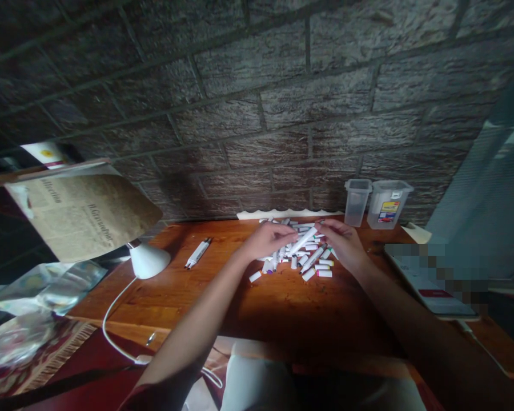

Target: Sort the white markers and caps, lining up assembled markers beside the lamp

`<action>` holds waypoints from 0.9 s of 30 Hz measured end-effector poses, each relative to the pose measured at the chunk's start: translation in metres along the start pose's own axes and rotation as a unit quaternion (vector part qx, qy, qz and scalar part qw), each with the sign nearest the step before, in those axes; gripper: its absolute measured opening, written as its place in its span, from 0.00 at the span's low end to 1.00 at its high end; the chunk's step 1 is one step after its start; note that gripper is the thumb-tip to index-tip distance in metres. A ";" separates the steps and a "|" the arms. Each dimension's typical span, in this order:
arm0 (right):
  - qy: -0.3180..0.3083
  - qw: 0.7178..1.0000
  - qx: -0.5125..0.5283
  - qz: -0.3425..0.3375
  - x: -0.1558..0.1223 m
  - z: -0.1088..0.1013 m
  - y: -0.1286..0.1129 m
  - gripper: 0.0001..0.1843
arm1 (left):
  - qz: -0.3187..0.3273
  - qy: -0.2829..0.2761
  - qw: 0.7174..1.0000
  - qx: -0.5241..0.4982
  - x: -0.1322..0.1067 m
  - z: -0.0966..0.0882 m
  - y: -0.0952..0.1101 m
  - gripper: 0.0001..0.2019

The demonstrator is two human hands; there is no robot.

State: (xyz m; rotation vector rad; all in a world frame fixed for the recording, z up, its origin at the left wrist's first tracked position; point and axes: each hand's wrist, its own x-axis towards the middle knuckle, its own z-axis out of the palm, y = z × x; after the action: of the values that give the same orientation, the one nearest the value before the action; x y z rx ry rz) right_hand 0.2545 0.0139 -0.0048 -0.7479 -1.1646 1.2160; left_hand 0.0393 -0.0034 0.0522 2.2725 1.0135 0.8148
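Over a heap of loose markers, a white marker (304, 241) slants between my hands. My right hand (345, 238) pinches its upper end with thumb and fingers. My left hand (269, 240) is closed, its fingertips against the marker's left side; the exact contact is hard to make out. Beneath and around both hands lie several white markers (312, 260) and short loose caps, some with coloured ends. A pink-edged cap (324, 273) lies at the front of the heap, and a white cap (255, 277) at its left. Part of the heap is hidden behind my hands.
Two clear plastic containers (357, 202) stand at the back right by the brick wall (282, 131). A pair of markers (197, 253) lies apart on the wooden table (214, 297). A lamp (149, 261) with a paper-patterned shade stands left, a tablet (432, 285) right.
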 end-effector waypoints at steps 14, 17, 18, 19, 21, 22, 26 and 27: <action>-0.073 0.989 -0.120 0.038 -0.008 0.009 -0.003 0.23 | -0.132 0.105 0.957 -0.235 -0.018 0.003 -0.031 0.21; -0.061 0.986 -0.149 0.031 -0.007 0.007 -0.002 0.24 | -0.171 0.176 0.946 -0.212 -0.020 -0.007 -0.047 0.22; -0.058 0.986 -0.156 0.029 -0.006 0.006 -0.002 0.24 | -0.177 0.191 0.945 -0.197 -0.021 -0.009 -0.052 0.23; -0.057 0.985 -0.163 0.025 -0.006 0.005 -0.002 0.24 | -0.183 0.205 0.945 -0.175 -0.022 -0.011 -0.058 0.23; -0.060 0.982 -0.176 0.017 -0.005 0.003 -0.002 0.24 | -0.198 0.221 0.948 -0.112 -0.025 -0.017 -0.068 0.24; -0.062 0.981 -0.181 0.015 -0.004 0.002 -0.002 0.24 | -0.210 0.224 0.949 -0.069 -0.029 -0.021 -0.073 0.23; -0.068 0.978 -0.196 0.015 -0.004 0.000 0.000 0.23 | -0.278 0.184 0.925 0.184 -0.055 -0.048 -0.088 0.17; -0.071 0.977 -0.200 0.013 -0.004 0.000 0.001 0.22 | -0.295 0.169 0.909 0.243 -0.065 -0.055 -0.091 0.16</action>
State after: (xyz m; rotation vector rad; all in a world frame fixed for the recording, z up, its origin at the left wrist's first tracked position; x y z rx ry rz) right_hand 0.2541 0.0105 -0.0064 -0.9882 -1.5488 1.0801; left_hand -0.0771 0.0105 0.0098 2.0126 2.1335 0.7525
